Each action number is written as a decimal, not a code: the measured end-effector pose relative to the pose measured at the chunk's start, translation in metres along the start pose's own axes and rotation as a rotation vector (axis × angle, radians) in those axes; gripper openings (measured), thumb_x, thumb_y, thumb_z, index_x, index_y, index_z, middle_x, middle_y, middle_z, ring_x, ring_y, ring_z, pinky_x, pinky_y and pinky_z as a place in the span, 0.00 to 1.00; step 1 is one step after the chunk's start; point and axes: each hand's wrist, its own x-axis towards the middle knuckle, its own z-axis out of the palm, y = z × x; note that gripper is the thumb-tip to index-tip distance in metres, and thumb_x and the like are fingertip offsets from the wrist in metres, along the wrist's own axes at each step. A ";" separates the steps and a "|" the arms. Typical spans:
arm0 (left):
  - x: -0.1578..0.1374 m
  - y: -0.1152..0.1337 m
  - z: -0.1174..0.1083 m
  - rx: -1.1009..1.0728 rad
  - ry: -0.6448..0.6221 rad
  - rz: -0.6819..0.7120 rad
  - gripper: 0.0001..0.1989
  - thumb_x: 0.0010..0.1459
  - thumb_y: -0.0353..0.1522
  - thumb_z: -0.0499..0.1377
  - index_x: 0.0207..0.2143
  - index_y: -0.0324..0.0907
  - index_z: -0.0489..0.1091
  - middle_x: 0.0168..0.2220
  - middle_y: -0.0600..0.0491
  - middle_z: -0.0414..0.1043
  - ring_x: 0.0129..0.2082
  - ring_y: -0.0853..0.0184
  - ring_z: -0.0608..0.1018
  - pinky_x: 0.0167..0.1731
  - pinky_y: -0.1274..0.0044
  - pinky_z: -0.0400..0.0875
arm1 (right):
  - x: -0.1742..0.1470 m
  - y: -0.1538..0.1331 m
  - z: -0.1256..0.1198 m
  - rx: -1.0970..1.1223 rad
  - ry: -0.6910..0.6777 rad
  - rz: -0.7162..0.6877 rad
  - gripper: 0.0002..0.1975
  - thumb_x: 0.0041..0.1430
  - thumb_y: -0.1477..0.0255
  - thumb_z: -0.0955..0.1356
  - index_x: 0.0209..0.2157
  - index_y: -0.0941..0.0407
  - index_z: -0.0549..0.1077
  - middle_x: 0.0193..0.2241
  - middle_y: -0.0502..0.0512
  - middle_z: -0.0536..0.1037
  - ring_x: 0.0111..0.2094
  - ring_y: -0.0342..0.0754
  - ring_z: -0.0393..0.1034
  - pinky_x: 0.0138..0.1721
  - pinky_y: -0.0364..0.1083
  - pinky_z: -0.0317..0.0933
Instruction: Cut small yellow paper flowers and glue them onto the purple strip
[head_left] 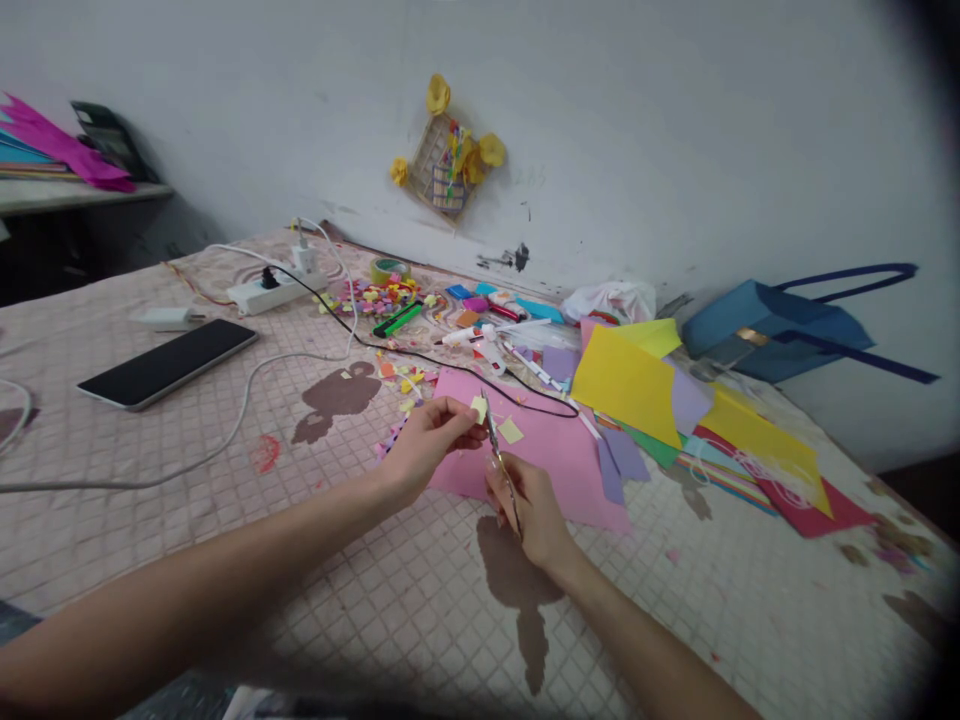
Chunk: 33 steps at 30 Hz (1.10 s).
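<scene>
Between the thumb and fingers of my left hand is a small pale yellow paper piece. My right hand is closed round the handles of a pair of scissors, whose blades point away from me and lie right beside that piece. Whether the blades touch the paper I cannot tell. Below them a pink paper sheet lies on the table, with another pale yellow paper square on it. Small cut paper pieces lie to the left of the sheet.
Coloured sheets and a blue bag are on the right. Behind my hands lie a glue gun, its black cord, a green cutter, tape and a paper-scrap heap. A phone and power strip are left.
</scene>
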 end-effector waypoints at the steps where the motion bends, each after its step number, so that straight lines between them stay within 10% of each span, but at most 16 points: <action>1: 0.000 0.000 0.000 0.001 0.003 0.001 0.09 0.48 0.33 0.62 0.25 0.37 0.65 0.24 0.52 0.72 0.27 0.71 0.74 0.32 0.77 0.67 | 0.000 0.000 0.000 -0.003 0.000 0.001 0.21 0.59 0.55 0.57 0.22 0.56 0.59 0.15 0.45 0.59 0.17 0.39 0.53 0.19 0.40 0.49; 33: 0.003 0.002 -0.003 -0.011 0.018 0.016 0.08 0.48 0.32 0.62 0.26 0.37 0.66 0.26 0.52 0.72 0.27 0.71 0.75 0.33 0.76 0.69 | 0.000 0.000 -0.003 -0.055 0.016 0.002 0.19 0.59 0.58 0.58 0.21 0.55 0.59 0.13 0.44 0.59 0.14 0.40 0.54 0.17 0.40 0.52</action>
